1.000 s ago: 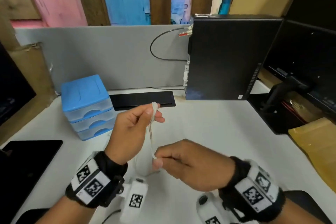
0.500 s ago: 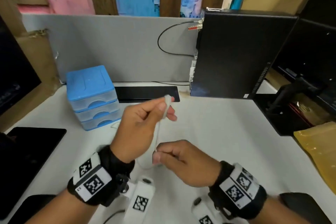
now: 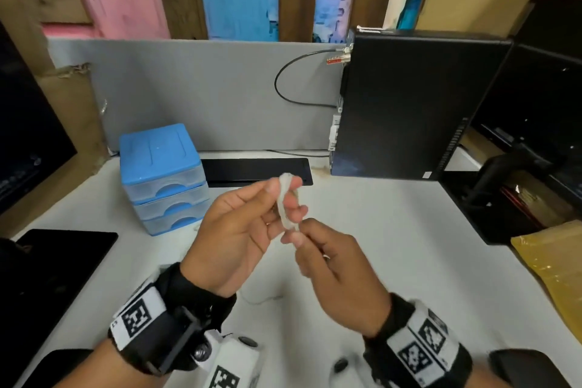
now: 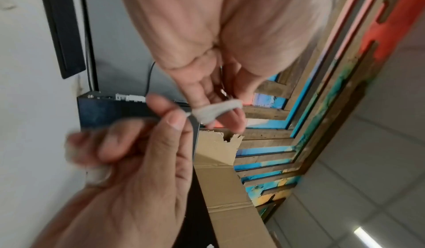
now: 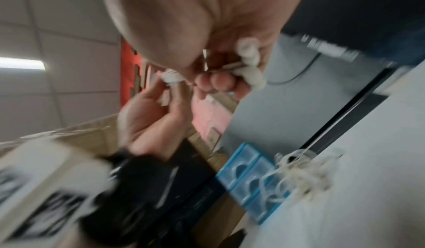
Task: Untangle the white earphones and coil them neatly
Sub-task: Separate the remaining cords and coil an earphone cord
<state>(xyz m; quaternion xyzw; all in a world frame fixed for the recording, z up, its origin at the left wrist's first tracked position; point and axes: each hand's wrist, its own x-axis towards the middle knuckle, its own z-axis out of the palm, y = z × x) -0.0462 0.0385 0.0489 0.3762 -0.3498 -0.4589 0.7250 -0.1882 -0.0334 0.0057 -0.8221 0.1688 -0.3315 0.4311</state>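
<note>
Coiling was under way: my left hand pinched the white earphones bundle, my right hand gripped the cord, needing another snug wrap next.

No words, brands or numbers can be read — only black-and-white square code markers on the wristband behind the left hand and behind the right hand.

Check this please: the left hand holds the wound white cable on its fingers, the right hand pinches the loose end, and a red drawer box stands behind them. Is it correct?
Not fully: the drawer box is blue, as the head view shows. The rest stands: the left hand holds the wound white cable, and the right hand pinches its end.
</note>
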